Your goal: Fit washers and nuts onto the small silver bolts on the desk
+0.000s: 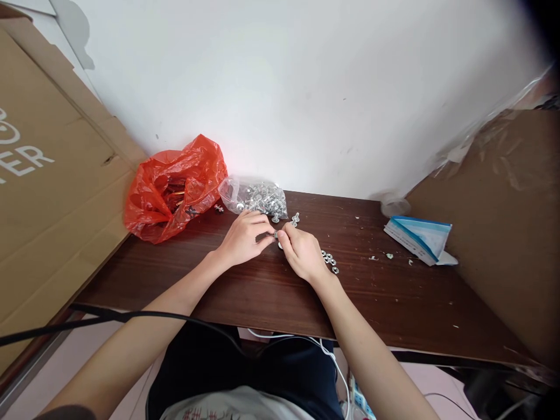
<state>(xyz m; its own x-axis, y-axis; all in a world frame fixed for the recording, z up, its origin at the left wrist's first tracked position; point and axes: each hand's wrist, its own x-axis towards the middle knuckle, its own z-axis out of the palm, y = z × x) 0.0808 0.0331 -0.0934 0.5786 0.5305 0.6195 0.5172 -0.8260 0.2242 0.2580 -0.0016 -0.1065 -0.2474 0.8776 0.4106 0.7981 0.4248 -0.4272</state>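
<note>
My left hand and my right hand meet over the brown table, fingertips pinched together. Between them is a small silver bolt, mostly covered by the fingers; whether a nut sits on it I cannot tell. Beyond the fingertips stand a loose bolt and a few more bolts. Several hex nuts lie just right of my right hand. Behind my left hand, a clear plastic bag holds many shiny metal fasteners.
A red plastic bag with metal pieces inside stands at the left by a large cardboard box. On the right are a blue-edged zip bag, scraps and another cardboard box. A black cable crosses above my left forearm.
</note>
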